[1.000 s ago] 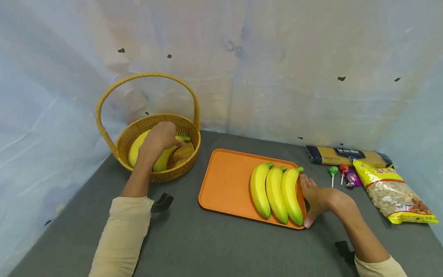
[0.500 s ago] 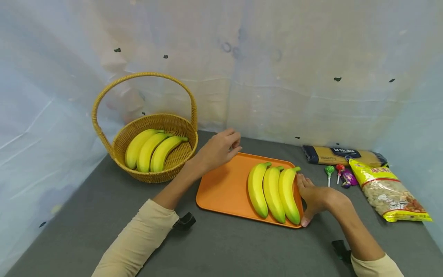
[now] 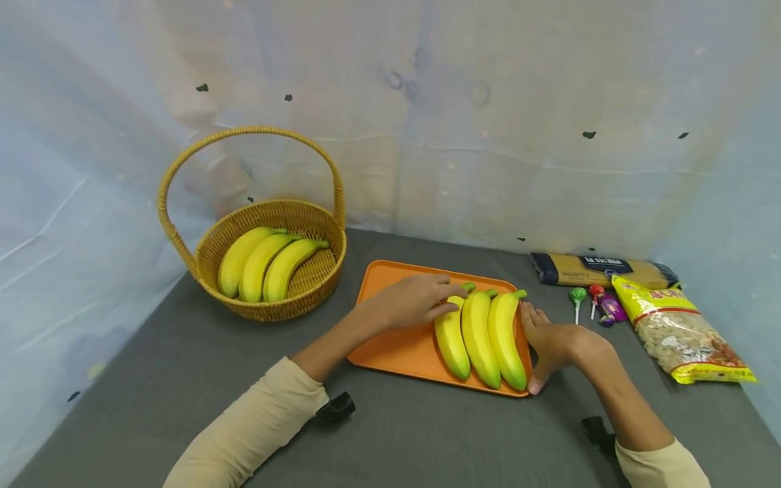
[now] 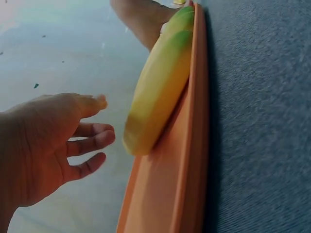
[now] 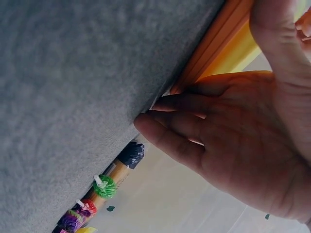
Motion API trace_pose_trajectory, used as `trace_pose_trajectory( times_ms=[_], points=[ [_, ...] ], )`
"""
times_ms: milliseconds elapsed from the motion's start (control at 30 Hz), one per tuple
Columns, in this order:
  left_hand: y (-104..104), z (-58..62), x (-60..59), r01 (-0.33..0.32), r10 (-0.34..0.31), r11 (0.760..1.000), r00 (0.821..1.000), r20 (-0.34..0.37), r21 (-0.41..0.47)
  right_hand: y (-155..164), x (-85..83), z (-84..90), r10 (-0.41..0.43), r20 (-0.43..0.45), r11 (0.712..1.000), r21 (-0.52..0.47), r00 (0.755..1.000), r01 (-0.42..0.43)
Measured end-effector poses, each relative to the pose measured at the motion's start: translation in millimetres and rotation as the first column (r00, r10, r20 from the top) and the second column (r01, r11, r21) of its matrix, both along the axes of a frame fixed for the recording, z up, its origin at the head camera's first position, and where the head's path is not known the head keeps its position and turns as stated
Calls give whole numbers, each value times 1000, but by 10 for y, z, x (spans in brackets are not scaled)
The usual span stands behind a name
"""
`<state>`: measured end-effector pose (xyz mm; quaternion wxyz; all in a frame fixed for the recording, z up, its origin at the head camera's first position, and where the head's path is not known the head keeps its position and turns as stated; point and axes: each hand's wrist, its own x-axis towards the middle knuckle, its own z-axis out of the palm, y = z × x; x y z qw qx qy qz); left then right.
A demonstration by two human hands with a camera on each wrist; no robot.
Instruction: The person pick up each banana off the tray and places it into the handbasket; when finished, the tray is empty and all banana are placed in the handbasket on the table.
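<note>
Three yellow bananas lie side by side on the right half of an orange tray [image 3: 390,352]. Over the leftmost banana [image 3: 451,346] hovers my left hand [image 3: 410,301], its fingers loosely bent and the upper part of the fruit partly covered. The left wrist view shows a gap between those fingers and the banana [image 4: 158,92]. Along the tray's right edge rests my right hand [image 3: 552,346], fingers extended and thumb at the near corner; in the right wrist view its palm [image 5: 243,131] faces the camera. Three more bananas [image 3: 259,268] sit in a wicker basket [image 3: 305,301] on the left.
The basket's tall handle [image 3: 262,130] arches over it. At the right lie a spaghetti pack [image 3: 586,272], a green lollipop [image 3: 577,297], a red lollipop [image 3: 596,291], a purple-wrapped sweet [image 3: 612,309] and a yellow-ended food bag [image 3: 677,332]. A plastic sheet [image 3: 464,169] hangs behind the grey table [image 3: 427,434].
My left hand has left the basket, where three bananas now show, and moved right across the tray to the leftmost banana. My right hand has stayed at the tray's edge.
</note>
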<state>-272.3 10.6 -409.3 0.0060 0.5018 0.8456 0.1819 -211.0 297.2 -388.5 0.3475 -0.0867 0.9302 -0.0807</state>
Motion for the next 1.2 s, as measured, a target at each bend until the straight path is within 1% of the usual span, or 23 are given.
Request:
trace_pose_trajectory(
  times_ms=[67, 133, 200, 267, 400, 500, 600, 700, 767, 900, 967, 1067, 1100, 1200],
  points=[
    [10, -19, 6, 14, -14, 999, 1000, -4, -48, -10, -6, 4, -2, 3, 1000, 4, 1000, 2],
    [16, -39, 13, 13, -14, 995, 1000, -12, -97, -15, -10, 7, -2, 4, 1000, 9, 1000, 2],
    [17, -53, 23, 1, -3, 991, 1000, -17, -137, -13, -12, 14, 1, 1, 1000, 14, 1000, -1],
    [17, -62, 29, -14, 14, 987, 1000, -1, -160, -7, -15, 22, 4, -1, 1000, 15, 1000, -4],
    [4, -54, 44, -45, 65, 979, 994, 93, -200, -6, -19, 26, 7, -4, 1000, 9, 1000, -7],
    [-19, -58, 55, -74, 111, 974, 980, 165, -213, -29, -13, 10, 6, -1, 1000, 5, 1000, -6],
    [-39, -94, 55, -108, 150, 974, 967, 208, -201, -56, -4, -8, 9, -1, 1000, 7, 1000, -9],
    [-38, -117, 49, -149, 194, 972, 946, 260, -181, -62, -5, -16, 13, -1, 1000, 10, 1000, -13],
    [-29, -116, 44, -175, 217, 970, 935, 280, -168, -58, -6, -9, 11, -5, 1000, 17, 1000, -11],
    [-17, -74, 31, -216, 255, 963, 924, 285, -161, -34, 3, 15, 5, -13, 1000, 23, 1000, -5],
    [-33, -50, 20, -225, 264, 961, 918, 295, -158, -23, 7, 14, 6, -8, 1000, 28, 1000, -6],
    [-89, 13, -19, -214, 248, 967, 911, 328, -137, -8, 7, 4, 11, -2, 1000, 26, 1000, -11],
    [-115, 45, -38, -202, 232, 972, 910, 342, -122, -6, 5, 2, 12, -2, 1000, 23, 1000, -12],
    [-212, 130, -91, -153, 173, 985, 915, 363, -82, -6, -3, -13, 10, 1, 1000, 14, 1000, -10]
  ],
)
